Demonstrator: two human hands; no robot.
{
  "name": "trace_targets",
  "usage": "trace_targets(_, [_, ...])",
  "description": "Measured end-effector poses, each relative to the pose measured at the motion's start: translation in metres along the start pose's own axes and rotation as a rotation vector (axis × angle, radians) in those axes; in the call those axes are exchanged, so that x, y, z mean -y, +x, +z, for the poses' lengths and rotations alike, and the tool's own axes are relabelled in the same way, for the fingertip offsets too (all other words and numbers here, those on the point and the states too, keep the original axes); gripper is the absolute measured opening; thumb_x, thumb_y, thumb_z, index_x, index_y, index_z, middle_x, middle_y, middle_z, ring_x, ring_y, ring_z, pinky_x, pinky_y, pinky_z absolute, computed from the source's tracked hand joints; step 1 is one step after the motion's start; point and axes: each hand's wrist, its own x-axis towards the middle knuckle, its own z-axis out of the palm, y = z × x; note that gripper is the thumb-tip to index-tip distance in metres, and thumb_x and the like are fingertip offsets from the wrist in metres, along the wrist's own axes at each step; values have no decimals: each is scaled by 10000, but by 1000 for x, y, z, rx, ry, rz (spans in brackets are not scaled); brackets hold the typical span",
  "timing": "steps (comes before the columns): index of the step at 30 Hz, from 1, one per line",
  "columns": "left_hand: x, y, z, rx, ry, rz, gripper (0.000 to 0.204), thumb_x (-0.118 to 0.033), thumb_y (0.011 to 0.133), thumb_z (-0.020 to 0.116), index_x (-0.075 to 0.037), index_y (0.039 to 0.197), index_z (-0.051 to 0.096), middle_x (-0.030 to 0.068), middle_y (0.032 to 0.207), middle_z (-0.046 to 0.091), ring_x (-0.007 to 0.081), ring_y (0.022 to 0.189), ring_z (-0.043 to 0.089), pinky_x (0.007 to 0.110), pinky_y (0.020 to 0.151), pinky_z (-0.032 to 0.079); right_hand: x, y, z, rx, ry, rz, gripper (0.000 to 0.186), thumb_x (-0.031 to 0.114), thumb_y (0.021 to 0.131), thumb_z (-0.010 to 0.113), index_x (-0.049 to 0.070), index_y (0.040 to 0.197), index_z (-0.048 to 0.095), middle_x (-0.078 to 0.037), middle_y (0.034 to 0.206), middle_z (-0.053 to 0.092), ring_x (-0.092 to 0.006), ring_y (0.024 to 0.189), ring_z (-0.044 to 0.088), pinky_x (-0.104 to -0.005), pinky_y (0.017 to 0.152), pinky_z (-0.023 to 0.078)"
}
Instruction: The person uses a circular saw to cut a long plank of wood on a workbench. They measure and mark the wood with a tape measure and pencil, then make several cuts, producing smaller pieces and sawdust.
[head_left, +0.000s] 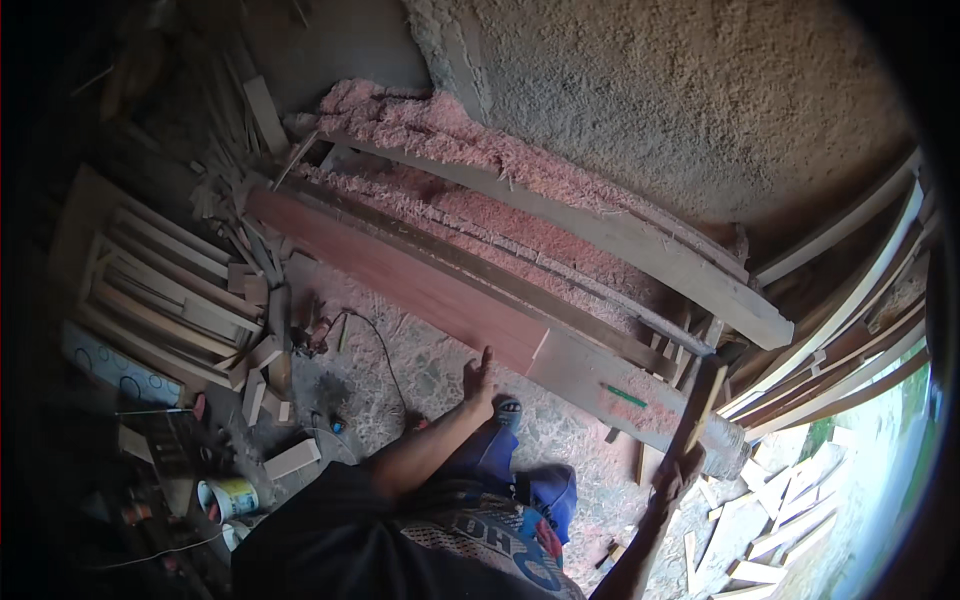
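Observation:
My left hand (480, 385) is at the near edge of a long reddish board (420, 280) on a bench, fingers apart and holding nothing; whether it touches the board I cannot tell. My right hand (676, 472), at lower right, is closed on a narrow wooden piece (700, 402), held upward at the bench's right end. A greyer board section (575, 385) continues rightward from the reddish one, carrying shavings and a small green stick-like item (625, 396). Behind, wooden beams (690, 270) lie among heaped pink shavings (410, 120).
A rough wall (650, 80) rises behind the bench. Stacked wood frames (170, 290) stand left, curved planks (840, 300) right, scattered offcuts (780, 520) lower right. On the littered floor are a cable (385, 355), a tool (318, 335) and a bucket (228, 500).

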Motion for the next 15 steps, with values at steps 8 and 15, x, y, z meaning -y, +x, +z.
trace_targets(8, [23, -12, 68, 168, 26, 401, 1009, -269, 750, 938, -19, 1469, 275, 151, 1300, 511, 264, 1177, 564, 420, 1005, 490, 23, 96, 140, 366, -256, -97, 398, 158, 986, 632, 27, 1348, 531, -78, 1125, 572, -159, 998, 541, -302, 865, 457])
trace_targets(15, [68, 36, 61, 268, -418, 353, 958, -356, 770, 909, -28, 1409, 275, 171, 1170, 605, 354, 993, 680, 441, 866, 562, 34, 176, 229, 690, -527, -400, 346, 255, 999, 609, 16, 1246, 571, -214, 960, 635, -371, 878, 644, -452, 777, 521])
